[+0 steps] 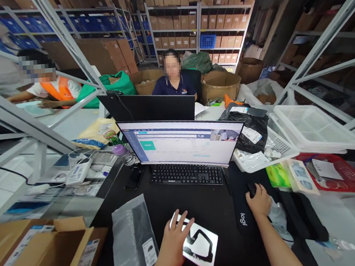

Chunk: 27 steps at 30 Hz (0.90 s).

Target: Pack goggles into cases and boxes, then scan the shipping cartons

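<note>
My left hand (173, 240) lies with fingers spread over the upper left part of a flat white packet or card (205, 245) that bears a bold black outline print. Left of it rests a translucent plastic bag (132, 235) with a white label. My right hand (259, 200) is wrapped over a black computer mouse (252, 189), mostly hidden under the fingers, on a dark mouse pad (241, 210) marked "logi". Beyond both hands stand a black keyboard (187, 175) and a lit monitor (178, 143) showing a web page.
An open cardboard box (52, 257) is at the near left. A phone (134, 177) and a purple-capped bottle (124, 154) stand by the monitor. White baskets (315, 128) and a red basket (349, 172) are at right. One person (175, 82) sits opposite; another (54, 89) works at left.
</note>
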Each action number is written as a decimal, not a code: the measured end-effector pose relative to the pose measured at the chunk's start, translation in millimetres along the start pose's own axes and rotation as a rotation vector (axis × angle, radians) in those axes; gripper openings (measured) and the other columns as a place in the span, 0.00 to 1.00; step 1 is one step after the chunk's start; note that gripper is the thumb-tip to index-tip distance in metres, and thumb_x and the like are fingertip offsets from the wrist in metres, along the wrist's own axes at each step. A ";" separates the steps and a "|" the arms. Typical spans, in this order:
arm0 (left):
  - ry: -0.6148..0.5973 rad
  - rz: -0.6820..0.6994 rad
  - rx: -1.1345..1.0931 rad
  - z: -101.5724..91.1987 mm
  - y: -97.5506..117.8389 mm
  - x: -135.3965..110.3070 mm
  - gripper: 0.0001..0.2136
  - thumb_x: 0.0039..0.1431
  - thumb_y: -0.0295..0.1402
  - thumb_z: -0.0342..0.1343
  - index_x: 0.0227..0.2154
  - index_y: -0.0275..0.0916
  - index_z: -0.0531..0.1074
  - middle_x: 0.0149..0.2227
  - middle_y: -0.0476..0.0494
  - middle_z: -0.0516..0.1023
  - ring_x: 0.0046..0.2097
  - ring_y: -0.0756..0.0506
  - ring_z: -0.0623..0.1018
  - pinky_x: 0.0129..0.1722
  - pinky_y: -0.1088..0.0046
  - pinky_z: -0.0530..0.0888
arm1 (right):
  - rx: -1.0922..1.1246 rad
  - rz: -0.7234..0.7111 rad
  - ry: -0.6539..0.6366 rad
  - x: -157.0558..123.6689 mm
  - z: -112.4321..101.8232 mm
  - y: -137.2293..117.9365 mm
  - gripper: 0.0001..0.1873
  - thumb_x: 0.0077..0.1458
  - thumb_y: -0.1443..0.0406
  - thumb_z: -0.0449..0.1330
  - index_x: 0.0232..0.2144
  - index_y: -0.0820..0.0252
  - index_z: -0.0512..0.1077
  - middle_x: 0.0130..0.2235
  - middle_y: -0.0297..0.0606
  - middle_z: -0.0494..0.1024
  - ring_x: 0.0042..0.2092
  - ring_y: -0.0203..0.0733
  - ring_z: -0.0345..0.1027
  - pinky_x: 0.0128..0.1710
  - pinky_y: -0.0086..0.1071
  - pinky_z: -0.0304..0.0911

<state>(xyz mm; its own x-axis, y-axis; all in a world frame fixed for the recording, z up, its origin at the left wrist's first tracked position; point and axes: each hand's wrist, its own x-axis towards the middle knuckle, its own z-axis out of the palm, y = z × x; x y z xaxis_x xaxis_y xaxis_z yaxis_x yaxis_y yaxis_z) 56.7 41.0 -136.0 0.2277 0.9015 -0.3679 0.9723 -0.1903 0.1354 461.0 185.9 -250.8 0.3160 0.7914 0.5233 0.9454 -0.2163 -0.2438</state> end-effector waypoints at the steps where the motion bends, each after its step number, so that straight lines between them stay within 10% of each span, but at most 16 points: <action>1: -0.004 -0.002 -0.007 -0.8 0.1 -0.4 0.54 0.36 0.15 0.55 0.70 0.57 0.51 0.75 0.50 0.44 0.74 0.33 0.38 0.68 0.48 0.48 | 0.015 -0.015 -0.009 0.2 0.5 0.4 0.29 0.55 0.59 0.54 0.57 0.68 0.67 0.58 0.55 0.69 0.52 0.57 0.67 0.52 0.47 0.58; 27: 0.043 -0.029 0.109 22.9 -6.2 17.2 0.51 0.37 0.19 0.57 0.68 0.59 0.53 0.74 0.53 0.47 0.74 0.32 0.42 0.66 0.50 0.54 | -0.091 0.072 -0.176 11.8 -8.9 -11.8 0.24 0.66 0.60 0.49 0.60 0.58 0.71 0.62 0.53 0.65 0.56 0.54 0.66 0.56 0.45 0.59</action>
<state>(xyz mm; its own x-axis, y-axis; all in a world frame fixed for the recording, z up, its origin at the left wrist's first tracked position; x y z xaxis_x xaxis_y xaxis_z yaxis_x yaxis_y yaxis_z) 55.8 48.8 -164.2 0.1995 0.9226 -0.3303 0.9788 -0.2032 0.0235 454.3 192.7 -234.5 0.3722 0.8578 0.3545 0.9265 -0.3207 -0.1968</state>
